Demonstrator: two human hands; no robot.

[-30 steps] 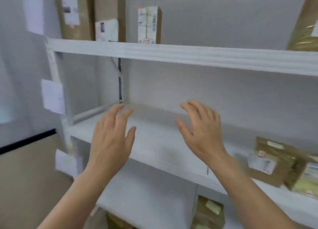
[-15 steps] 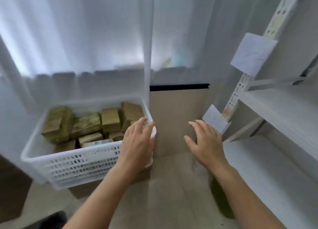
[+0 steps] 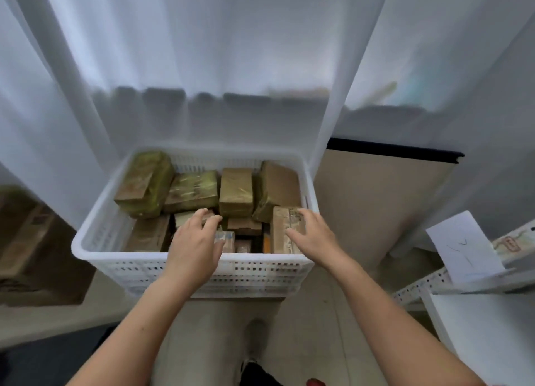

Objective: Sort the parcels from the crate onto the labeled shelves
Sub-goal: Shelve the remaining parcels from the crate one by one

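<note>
The left hand and right hand both reach down into the white crate, palms down, fingers loosely spread, holding nothing. The left hand hangs over the small parcels packed in the front middle of the crate. Its fingertips are close to a pale one, though I cannot tell whether they touch it. The right hand is over a brown box standing in the front right corner, with its fingers across the box's top edge and its thumb held apart.

The crate is well filled. Four big parcels, wrapped in brown paper and yellowish tape, stand side by side along its far wall. A flat parcel lies at the front left.

A white curtain hangs right behind the crate, and a beige panel with a dark top edge stands just to its right. Further right is the corner of a white shelf, with a paper label on its perforated upright. A blurred brown carton sits off to the left.
</note>
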